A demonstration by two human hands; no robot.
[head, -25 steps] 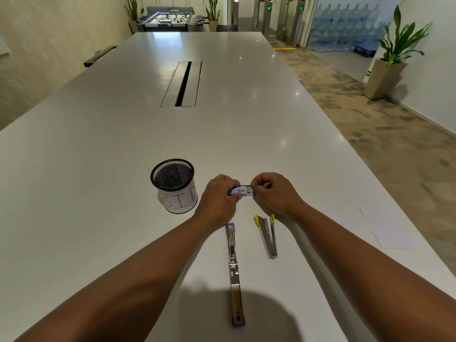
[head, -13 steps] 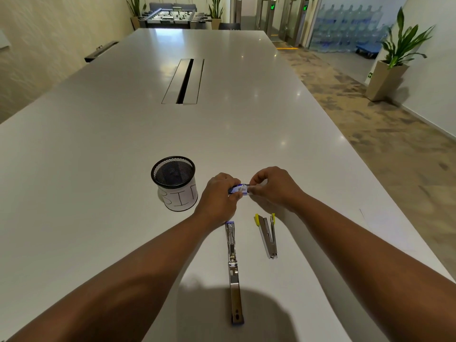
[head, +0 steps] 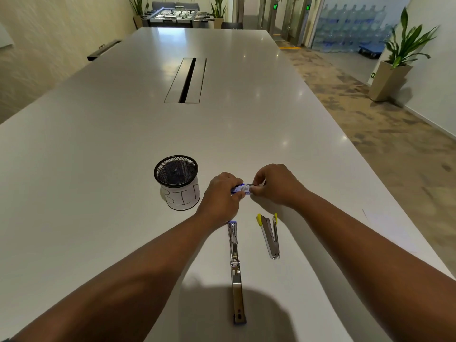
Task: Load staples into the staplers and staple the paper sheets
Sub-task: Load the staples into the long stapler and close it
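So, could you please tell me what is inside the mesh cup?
The mesh cup shows only a dark, blurry shape inside; I cannot identify it. A paper label covers its lower wall.

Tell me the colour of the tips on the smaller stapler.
Yellow tips on the smaller stapler, seen in the head view.

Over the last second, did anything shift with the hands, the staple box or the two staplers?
Hardly anything. Both hands, left and right, keep their grip on the small staple box, working at it in place. The opened blue stapler, yellow stapler and mesh cup stayed put.
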